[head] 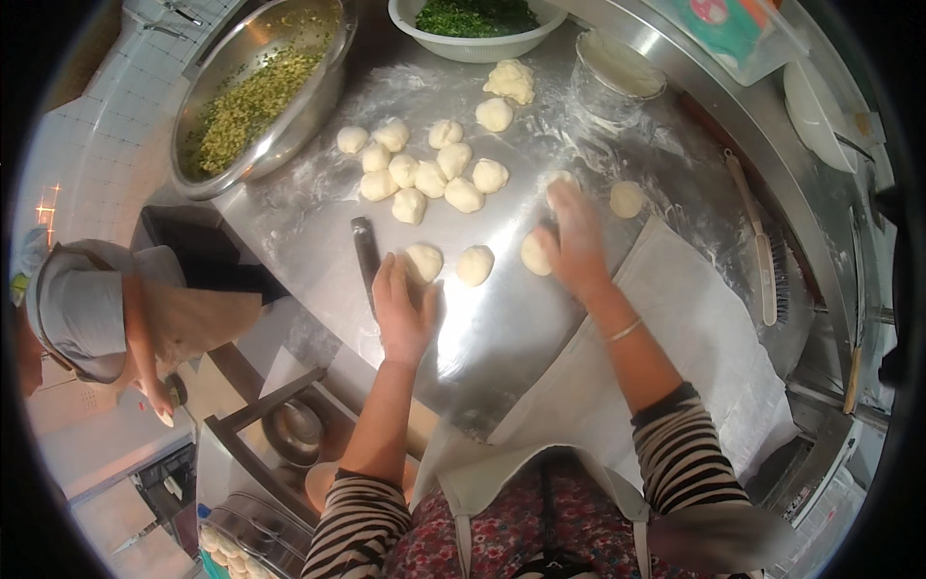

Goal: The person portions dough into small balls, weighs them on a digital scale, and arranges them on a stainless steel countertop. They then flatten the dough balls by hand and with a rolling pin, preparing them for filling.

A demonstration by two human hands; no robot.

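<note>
My left hand (pixel 402 313) rests at the near-left side of a dough ball (pixel 425 262), thumb apart from the fingers, which partly hide the ball. Beside those fingers lies the dark handle of a tool (pixel 365 242); its far part is hidden. My right hand (pixel 581 250) is blurred, its fingertips over a floured dough piece (pixel 561 178); whether they grip it is unclear. Close to the right thumb sits another dough ball (pixel 534 255). Between the hands is a single dough ball (pixel 475 265). Several dough pieces (pixel 430 179) are grouped farther back, and a flat dough round (pixel 626 199) lies at right.
A steel bowl of chopped filling (pixel 257 116) and a white colander of chopped greens (pixel 474 47) stand at the back. Right of them are a tin of flour (pixel 618 72) and a bench brush (pixel 759 246). White cloth (pixel 651 347) covers the near-right steel table (pixel 477 398). Another person (pixel 87 311) stands left.
</note>
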